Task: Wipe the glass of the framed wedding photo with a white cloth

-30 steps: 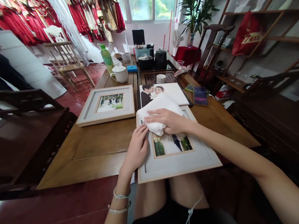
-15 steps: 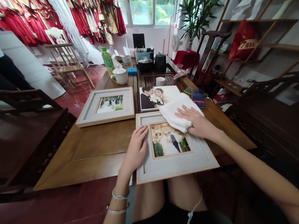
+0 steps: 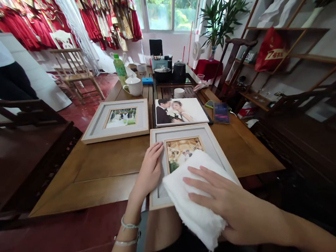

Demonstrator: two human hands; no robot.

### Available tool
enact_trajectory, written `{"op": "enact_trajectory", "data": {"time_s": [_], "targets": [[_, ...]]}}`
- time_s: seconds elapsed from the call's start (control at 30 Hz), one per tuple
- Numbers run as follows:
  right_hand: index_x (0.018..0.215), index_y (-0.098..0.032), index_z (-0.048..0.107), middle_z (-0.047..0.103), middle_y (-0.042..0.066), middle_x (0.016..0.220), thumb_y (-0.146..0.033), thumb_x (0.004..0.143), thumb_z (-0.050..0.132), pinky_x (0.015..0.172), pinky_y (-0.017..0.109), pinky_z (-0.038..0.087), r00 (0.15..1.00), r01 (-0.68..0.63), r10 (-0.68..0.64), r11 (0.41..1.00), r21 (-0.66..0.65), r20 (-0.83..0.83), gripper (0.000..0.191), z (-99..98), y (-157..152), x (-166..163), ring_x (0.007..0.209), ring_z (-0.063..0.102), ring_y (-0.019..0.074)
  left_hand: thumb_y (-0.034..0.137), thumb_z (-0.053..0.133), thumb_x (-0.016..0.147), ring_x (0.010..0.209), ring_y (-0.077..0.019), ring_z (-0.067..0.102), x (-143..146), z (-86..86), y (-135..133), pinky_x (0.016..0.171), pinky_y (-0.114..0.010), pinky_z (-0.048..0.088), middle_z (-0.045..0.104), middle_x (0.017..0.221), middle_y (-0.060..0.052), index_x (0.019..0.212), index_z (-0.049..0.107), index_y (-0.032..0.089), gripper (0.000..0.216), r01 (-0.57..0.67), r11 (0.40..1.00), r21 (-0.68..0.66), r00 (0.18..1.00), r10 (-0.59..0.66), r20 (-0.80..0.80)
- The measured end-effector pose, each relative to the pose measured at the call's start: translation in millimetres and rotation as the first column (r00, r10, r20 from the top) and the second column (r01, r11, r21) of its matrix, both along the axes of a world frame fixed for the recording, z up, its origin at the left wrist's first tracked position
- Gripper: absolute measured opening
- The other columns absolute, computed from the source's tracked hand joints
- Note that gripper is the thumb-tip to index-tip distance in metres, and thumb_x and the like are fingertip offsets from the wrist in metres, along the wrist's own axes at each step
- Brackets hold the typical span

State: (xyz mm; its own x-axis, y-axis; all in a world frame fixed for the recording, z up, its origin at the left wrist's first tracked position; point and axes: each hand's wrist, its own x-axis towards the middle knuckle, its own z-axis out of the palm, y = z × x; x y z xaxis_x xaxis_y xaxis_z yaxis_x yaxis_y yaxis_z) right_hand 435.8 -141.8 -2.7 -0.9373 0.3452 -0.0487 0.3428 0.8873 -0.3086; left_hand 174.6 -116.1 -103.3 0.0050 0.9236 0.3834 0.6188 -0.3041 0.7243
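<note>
A pale wooden picture frame (image 3: pixel 217 147) with a couple's photo lies at the table's near edge, its front side sticking out over my lap. My left hand (image 3: pixel 151 166) grips the frame's left border, fingers close together over the rim. In my right hand (image 3: pixel 223 197) is a folded white cloth (image 3: pixel 178 185), pressed on the frame's near right part with the fingers spread over it. The cloth hides the lower part of the photo and hangs past the frame's near edge. Beyond the frame lies a large couple's photo print (image 3: pixel 196 110).
A second framed photo (image 3: pixel 98 127) lies to the left on the wooden table (image 3: pixel 106 158). Phones (image 3: pixel 221 112) rest at the right. Farther back stand a white teapot (image 3: pixel 134 86), a cup (image 3: pixel 179 93) and a green bottle (image 3: pixel 119 67). Another person (image 3: pixel 0 65) stands far left.
My right hand has drawn the cloth from the frame's far right corner toward me, down over the photo and the near edge. My left hand stays on the left border.
</note>
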Motion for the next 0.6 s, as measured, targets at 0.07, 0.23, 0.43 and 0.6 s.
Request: {"op": "enact_trajectory", "data": {"time_s": [0.07, 0.23, 0.43, 0.6], "targets": [[0.128, -0.013, 0.058, 0.032, 0.012, 0.156, -0.017, 0.068, 0.057, 0.119, 0.057, 0.008, 0.996, 0.086, -0.087, 0.993, 0.078, 0.002, 0.06, -8.4, 2.4, -5.5, 0.147, 0.009, 0.0358, 0.016, 0.034, 0.096, 0.14, -0.022, 0.036, -0.3, 0.6, 0.2, 0.118, -0.052, 0.028, 0.049, 0.146, -0.012, 0.135, 0.054, 0.018, 0.044, 0.002, 1.0, -0.005, 1.0, -0.002, -0.007], [0.127, -0.003, 0.059, 0.033, 0.019, 0.154, -0.014, 0.069, 0.058, 0.118, 0.061, 0.008, 0.932, 0.349, -0.36, 0.875, 0.336, -0.03, 0.059, -30.9, 49.7, -16.9, 0.146, 0.011, 0.0409, 0.017, 0.033, 0.096, 0.141, -0.0228, 0.035, -2.4, 1.4, 0.3, 0.119, -0.052, 0.026, 0.048, 0.147, -0.013, 0.136, 0.053, 0.016, 0.045, 0.019, 0.999, -0.034, 1.0, -0.02, -0.023], [0.14, -0.008, 0.048, 0.04, 0.014, 0.151, -0.01, 0.076, 0.051, 0.116, 0.065, 0.008, 0.861, 0.49, -0.499, 0.763, 0.421, -0.096, 0.064, -34.0, 118.9, 6.3, 0.146, 0.015, 0.0369, 0.017, 0.031, 0.096, 0.142, -0.022, 0.034, -3.9, -0.4, 0.3, 0.12, -0.05, 0.026, 0.046, 0.148, -0.015, 0.136, 0.052, 0.012, 0.045, 0.028, 0.999, -0.024, 0.999, -0.028, -0.021], [0.145, -0.009, 0.041, 0.034, 0.011, 0.155, -0.004, 0.066, 0.049, 0.118, 0.059, 0.012, 0.954, 0.289, -0.3, 0.926, 0.242, 0.01, 0.079, -34.7, 87.2, 11.0, 0.148, 0.009, 0.0336, 0.017, 0.033, 0.096, 0.141, -0.0215, 0.034, -2.3, -2.0, 1.1, 0.12, -0.051, 0.026, 0.047, 0.147, -0.013, 0.136, 0.053, 0.015, 0.044, 0.012, 1.0, -0.019, 1.0, -0.012, -0.016]]}}
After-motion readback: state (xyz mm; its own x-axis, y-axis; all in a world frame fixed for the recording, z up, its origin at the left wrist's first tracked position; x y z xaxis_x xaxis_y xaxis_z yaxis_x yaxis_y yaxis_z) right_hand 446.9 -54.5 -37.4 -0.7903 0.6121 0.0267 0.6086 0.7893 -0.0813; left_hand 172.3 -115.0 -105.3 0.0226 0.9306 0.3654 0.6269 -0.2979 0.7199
